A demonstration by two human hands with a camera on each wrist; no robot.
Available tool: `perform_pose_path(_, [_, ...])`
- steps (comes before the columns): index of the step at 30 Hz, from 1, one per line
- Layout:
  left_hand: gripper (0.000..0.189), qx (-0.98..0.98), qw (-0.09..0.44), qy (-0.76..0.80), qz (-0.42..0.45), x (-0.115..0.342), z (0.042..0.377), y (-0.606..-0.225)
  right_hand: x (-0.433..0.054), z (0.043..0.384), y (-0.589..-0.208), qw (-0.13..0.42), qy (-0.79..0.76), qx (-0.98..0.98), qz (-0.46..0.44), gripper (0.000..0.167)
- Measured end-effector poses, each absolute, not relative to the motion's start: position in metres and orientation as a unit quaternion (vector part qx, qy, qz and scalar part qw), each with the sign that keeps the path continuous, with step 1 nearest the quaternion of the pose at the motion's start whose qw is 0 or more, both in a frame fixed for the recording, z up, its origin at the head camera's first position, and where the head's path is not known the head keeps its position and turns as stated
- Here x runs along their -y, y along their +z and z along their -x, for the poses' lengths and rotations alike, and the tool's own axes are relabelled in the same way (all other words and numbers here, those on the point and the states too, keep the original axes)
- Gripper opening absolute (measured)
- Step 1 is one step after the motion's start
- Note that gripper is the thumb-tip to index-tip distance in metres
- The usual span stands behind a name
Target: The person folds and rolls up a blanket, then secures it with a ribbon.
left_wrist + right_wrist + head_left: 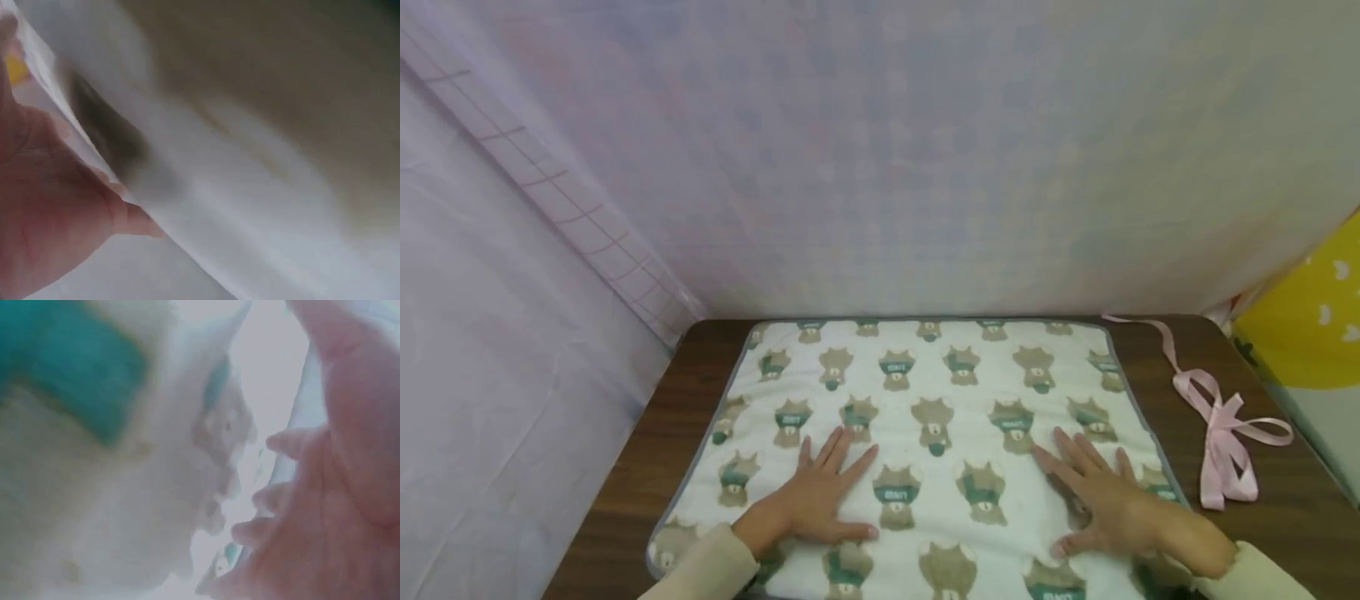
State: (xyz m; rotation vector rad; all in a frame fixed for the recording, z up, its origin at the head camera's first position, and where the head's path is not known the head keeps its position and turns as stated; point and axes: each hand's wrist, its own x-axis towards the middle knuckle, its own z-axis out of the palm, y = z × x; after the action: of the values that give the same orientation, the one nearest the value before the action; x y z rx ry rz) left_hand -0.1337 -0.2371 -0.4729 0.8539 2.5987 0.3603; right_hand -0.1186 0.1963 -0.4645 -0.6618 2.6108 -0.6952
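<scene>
A white cloth with a grey edge and a brown-and-green bear print [943, 492] lies spread out over a dark wooden table [625, 492]. My left hand [820, 496] rests on its left half, fingers straight and spread. Over on the right half lies my right hand [1112, 508], its fingers spread as well. In the left wrist view the palm of the left hand [56, 200] faces the printed cloth [250, 206]. The right wrist view has the right hand's fingertips [265, 500] at the cloth's surface [169, 487].
A pink ribbon [1225, 442] tied in a bow lies on the table to the right of the cloth, its tail running toward the back edge. Pale sheeting [925, 167] hangs behind the table and on the left. Something yellow with white marks [1311, 308] stands at the right.
</scene>
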Motion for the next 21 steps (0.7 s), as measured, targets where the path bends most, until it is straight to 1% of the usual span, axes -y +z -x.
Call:
perform_pose_path(2, [0.088, -0.918, 0.183, 0.129, -0.326, 0.228, 0.128, -0.473, -0.196, 0.127, -0.464, 0.156, -0.258, -0.922, 0.244, 0.108])
perform_pose_path(3, [0.084, -0.916, 0.184, 0.131, -0.331, 0.224, 0.126, -0.473, -0.196, 0.132, -0.464, 0.146, -0.257, -0.923, 0.248, 0.105])
perform_pose_path(5, [0.081, -0.915, 0.191, 0.128, -0.332, 0.218, 0.122, -0.473, -0.195, 0.142, -0.465, 0.13, -0.247, -0.926, 0.255, 0.102])
perform_pose_path(7, [0.083, -0.916, 0.202, 0.119, -0.326, 0.215, 0.12, -0.474, -0.194, 0.15, -0.466, 0.138, -0.235, -0.93, 0.247, 0.105])
perform_pose_path(11, [0.091, -0.915, 0.218, 0.11, -0.32, 0.209, 0.119, -0.474, -0.198, 0.155, -0.47, 0.185, -0.233, -0.931, 0.213, 0.119])
perform_pose_path(14, [0.093, -0.907, 0.219, 0.116, -0.341, 0.197, 0.119, -0.47, -0.204, 0.156, -0.471, 0.207, -0.226, -0.93, 0.205, 0.126])
perform_pose_path(15, [0.092, -0.903, 0.215, 0.115, -0.354, 0.191, 0.119, -0.468, -0.206, 0.157, -0.471, 0.202, -0.222, -0.93, 0.212, 0.126])
perform_pose_path(18, [0.089, -0.888, 0.195, 0.088, -0.407, 0.166, 0.115, -0.462, -0.21, 0.166, -0.467, 0.177, -0.215, -0.933, 0.229, 0.113])
perform_pose_path(21, [0.086, -0.865, 0.181, 0.047, -0.465, 0.137, 0.109, -0.457, -0.217, 0.183, -0.461, 0.132, -0.216, -0.938, 0.236, 0.088])
